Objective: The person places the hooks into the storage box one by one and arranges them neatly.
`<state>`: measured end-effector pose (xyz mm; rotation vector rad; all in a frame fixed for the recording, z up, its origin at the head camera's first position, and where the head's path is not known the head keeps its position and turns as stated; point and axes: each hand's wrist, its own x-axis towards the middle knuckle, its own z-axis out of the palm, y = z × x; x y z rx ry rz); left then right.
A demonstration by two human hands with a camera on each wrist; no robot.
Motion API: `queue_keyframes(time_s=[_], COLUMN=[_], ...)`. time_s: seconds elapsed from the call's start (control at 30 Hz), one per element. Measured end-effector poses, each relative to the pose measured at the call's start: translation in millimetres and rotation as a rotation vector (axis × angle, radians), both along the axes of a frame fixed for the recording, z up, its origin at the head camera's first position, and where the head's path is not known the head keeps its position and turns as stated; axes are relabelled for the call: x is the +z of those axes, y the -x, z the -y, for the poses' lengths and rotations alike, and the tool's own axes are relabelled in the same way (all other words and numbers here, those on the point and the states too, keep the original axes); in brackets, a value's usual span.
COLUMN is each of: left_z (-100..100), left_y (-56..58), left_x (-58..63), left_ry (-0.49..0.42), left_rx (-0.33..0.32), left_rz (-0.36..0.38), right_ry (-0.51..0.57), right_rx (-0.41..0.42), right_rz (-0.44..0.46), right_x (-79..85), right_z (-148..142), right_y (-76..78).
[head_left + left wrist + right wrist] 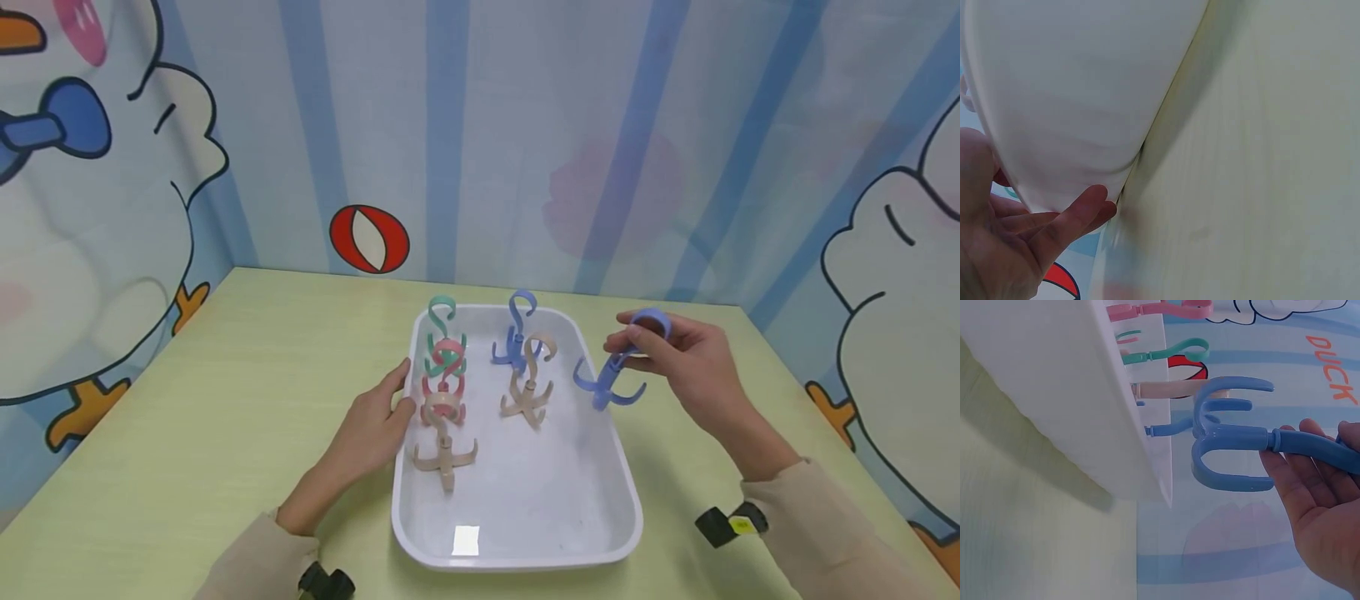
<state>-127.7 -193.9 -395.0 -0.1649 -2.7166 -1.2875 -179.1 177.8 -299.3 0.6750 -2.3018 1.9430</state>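
Observation:
In my right hand (697, 358), a blue multi-prong hanging hook (606, 383) is gripped by its curved top, prongs downward, overlapping the tray's right rim in the head view. The right wrist view shows its prongs (1235, 482) beyond the fingertips, beside the tray wall. My left hand (375, 425) holds the left side of a white tray (547, 500), thumb at the rim and fingers against the outer wall (1072, 112). Inside stand a green hook (442, 312), a pink hook (448, 350), a beige hook (446, 454), another beige hook (528, 396) and a blue hook (514, 346).
The tray rests on a pale yellow-green table (247, 417). A blue-striped backdrop (495, 150) with cartoon ducks and a red ball print (369, 239) rises behind and at both sides. Bare tray floor shows at the front and right.

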Motion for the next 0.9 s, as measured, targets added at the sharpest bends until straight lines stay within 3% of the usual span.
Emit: queue_keyframes(time_s=[0.33,0.9], left_z=[0,1], left_y=[0.9,1.1], left_x=[0.3,-0.8], left_ry=[0.004,-0.005], left_rx=[0.005,0.0], left_rz=[0.011,0.005], right_ry=[-0.093,-0.123], right_rx=[0.037,0.138], right_rz=[0.008,0.082], right_x=[-12.4,-44.0], right_z=[14,39], right_y=[-10.1,-24.1])
